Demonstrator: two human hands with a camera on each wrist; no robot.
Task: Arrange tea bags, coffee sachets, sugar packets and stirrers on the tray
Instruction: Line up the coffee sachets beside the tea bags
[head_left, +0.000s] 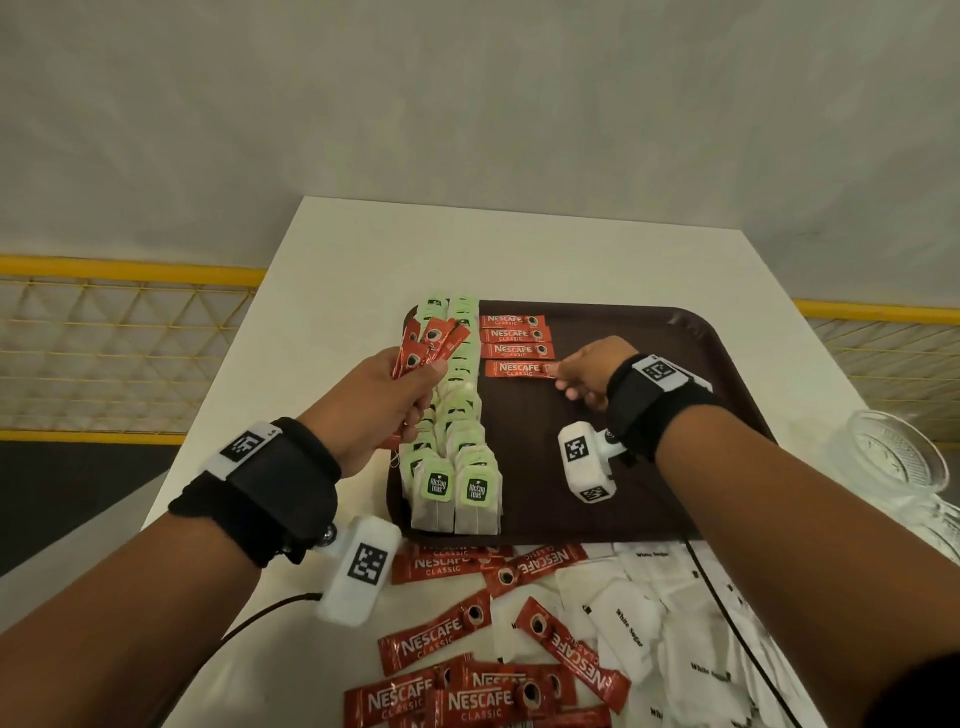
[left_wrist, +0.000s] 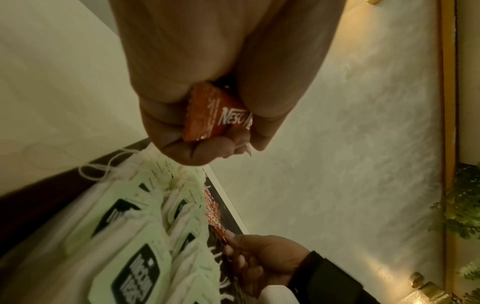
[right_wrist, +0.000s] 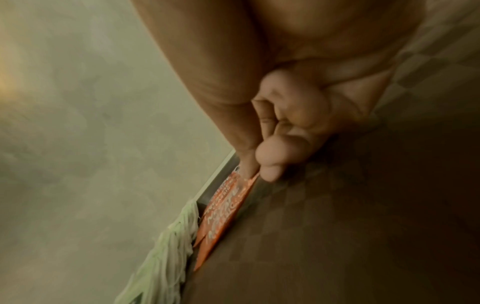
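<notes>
- Left grip (left_wrist: 207, 115): fist closed around a bundle of coffee sachets (left_wrist: 218, 117); only the head view shows them fanned.
- Right grip (head_left: 584, 371): pinches the fourth sachet (head_left: 517, 369) on the tray (head_left: 691, 332).
- Loose sachets (head_left: 441, 636) and sugar packets (head_left: 631, 623) crowd the near surface (head_left: 332, 270).

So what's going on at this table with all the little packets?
A person is laying out drink supplies on a dark brown plastic tray. Two rows of green-tagged tea bags already run along its left side. The right hand pinches the end of the fourth red Nescafe coffee sachet in a neat column, while the left hand grips a bunch of spare red sachets. More sachets and white sugar packets wait on the white table.
</notes>
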